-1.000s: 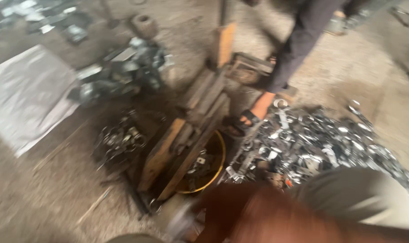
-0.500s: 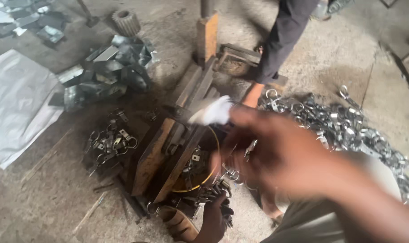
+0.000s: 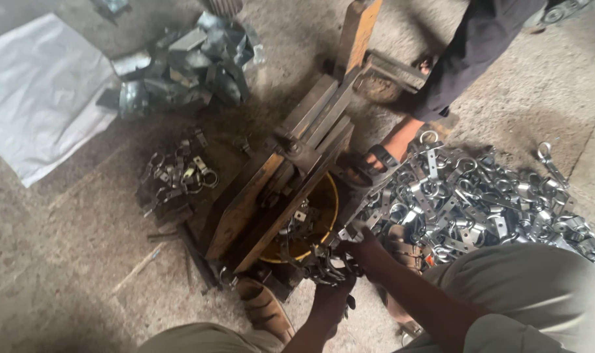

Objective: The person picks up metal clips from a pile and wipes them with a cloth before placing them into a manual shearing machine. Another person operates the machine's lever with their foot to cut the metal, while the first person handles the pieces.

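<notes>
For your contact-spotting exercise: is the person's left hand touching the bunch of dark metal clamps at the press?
Touching. The head view shows the left hand closed around the bunch of dark metal clamps, its fingers overlapping them with no gap.

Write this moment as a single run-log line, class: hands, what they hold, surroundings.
left hand: grips dark bunch of metal clamps | right hand: touches same bunch | beside: rusty steel press jig, shiny clamp pile

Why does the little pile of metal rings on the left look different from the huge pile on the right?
The small pile holds few clamps; the big pile holds very many, spread wide. The small pile looks dark and dull on grimy floor; the big pile shines bright silver. The big pile lies beside the right hand; the small pile lies across the wooden press from it. Both are looped metal clamps on the floor.
</notes>
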